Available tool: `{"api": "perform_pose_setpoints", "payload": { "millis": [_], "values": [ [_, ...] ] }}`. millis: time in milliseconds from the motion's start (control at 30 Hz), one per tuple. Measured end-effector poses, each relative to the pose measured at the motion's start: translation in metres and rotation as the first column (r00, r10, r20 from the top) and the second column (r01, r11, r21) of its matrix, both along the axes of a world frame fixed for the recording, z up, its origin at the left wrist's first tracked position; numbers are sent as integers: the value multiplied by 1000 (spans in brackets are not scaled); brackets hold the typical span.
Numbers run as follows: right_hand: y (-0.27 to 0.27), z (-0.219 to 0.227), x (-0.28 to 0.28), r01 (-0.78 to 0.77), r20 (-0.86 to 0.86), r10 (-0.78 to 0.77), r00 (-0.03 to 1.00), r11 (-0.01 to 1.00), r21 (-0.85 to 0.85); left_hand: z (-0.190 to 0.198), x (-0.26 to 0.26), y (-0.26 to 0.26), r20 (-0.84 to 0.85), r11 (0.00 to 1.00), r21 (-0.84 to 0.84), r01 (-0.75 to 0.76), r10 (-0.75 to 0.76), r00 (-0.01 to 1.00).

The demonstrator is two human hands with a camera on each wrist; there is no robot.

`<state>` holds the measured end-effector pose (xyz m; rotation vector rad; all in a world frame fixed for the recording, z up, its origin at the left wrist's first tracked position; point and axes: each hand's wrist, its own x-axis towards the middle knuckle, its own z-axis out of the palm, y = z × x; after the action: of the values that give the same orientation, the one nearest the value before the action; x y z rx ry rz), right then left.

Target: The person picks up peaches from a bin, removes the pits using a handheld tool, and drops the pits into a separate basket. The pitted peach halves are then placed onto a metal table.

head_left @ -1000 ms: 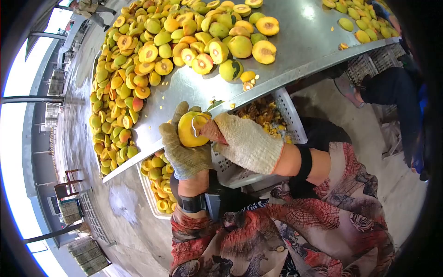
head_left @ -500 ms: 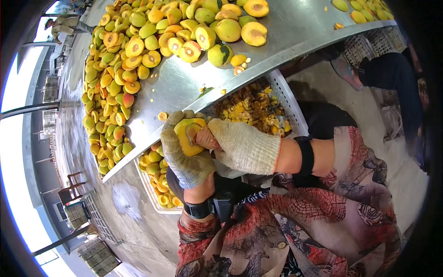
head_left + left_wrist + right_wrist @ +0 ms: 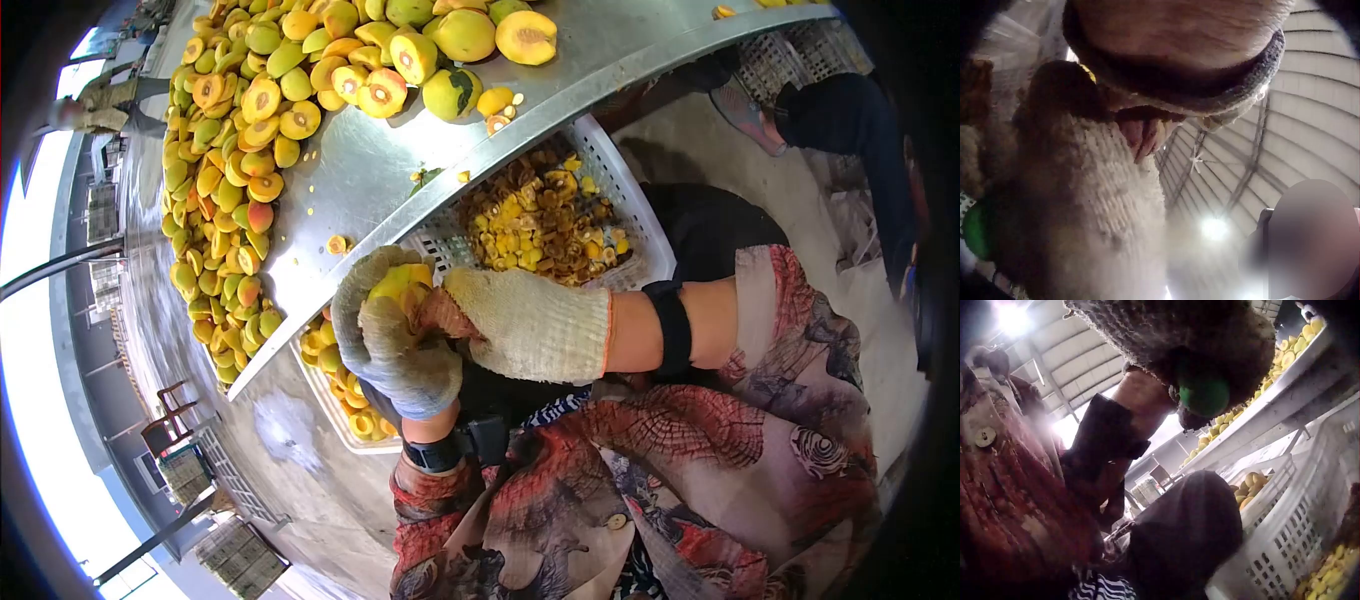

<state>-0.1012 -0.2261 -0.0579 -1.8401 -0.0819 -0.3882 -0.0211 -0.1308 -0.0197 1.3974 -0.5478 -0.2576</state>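
Note:
My gloved left hand (image 3: pixel 400 350) cups a yellow peach half (image 3: pixel 402 284), its fingers and thumb wrapped round the fruit. Against the cut face work the stained fingertips of my gloved right hand (image 3: pixel 530 322). That hand grips a small tool; its rounded green handle end (image 3: pixel 1204 394) sticks out of the glove in the right wrist view. The tool's curved metal tip is hidden by the fingers and the fruit. Both hands are close to the near edge of the metal table (image 3: pixel 350 190), left of a white crate (image 3: pixel 640 200) of pits and scraps.
Peach halves (image 3: pixel 235 170) are heaped on the table's left and far side. Below the table's edge, another white crate (image 3: pixel 372 447) holds more halves. Another person's leg (image 3: pixel 850 130) is at the right. A distant person (image 3: pixel 110 100) stands at the upper left.
The left fingers have closed further round the peach half, and it has turned. The metal loop of the tool, seen earlier, is now hidden. The head view has shifted, showing more of the scrap crate.

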Motion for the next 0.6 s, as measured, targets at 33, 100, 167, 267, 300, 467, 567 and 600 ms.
{"api": "perform_pose_setpoints", "payload": {
  "millis": [33, 100, 167, 267, 300, 467, 567, 600],
  "values": [
    [2, 0, -2, 4, 0, -4, 1000, 1000, 7, -1, 0, 0, 140, 998, 50, -32, 25, 990],
    [6, 3, -7, -12, -125, 14, 992, 1000, 17, -1, -3, 0, 278, 992, 101, -70, 40, 960],
    [10, -5, -4, -26, -106, 28, 994, 999, 21, 4, -9, -3, 315, 980, 149, -134, 81, 946],
    [14, -8, -6, -37, -84, 39, 996, 999, 22, 1, 3, 5, 19, 1000, 6, 19, -19, 1000],
    [16, -8, -8, -38, -82, 40, 996, 999, 32, 1, 3, 7, 15, 1000, 9, 15, -15, 1000],
    [12, 2, -10, -64, -150, 62, 987, 998, -8, -1, 9, 8, 189, 993, 85, 80, -95, 977],
    [14, 2, -8, -22, -109, 9, 994, 993, -118, 5, 13, 8, -19, 983, 120, 138, -136, 990],
    [13, 3, -7, -3, -65, -9, 998, 984, -177, 7, 18, 9, -19, 984, 118, 131, -130, 991]
  ]
}}
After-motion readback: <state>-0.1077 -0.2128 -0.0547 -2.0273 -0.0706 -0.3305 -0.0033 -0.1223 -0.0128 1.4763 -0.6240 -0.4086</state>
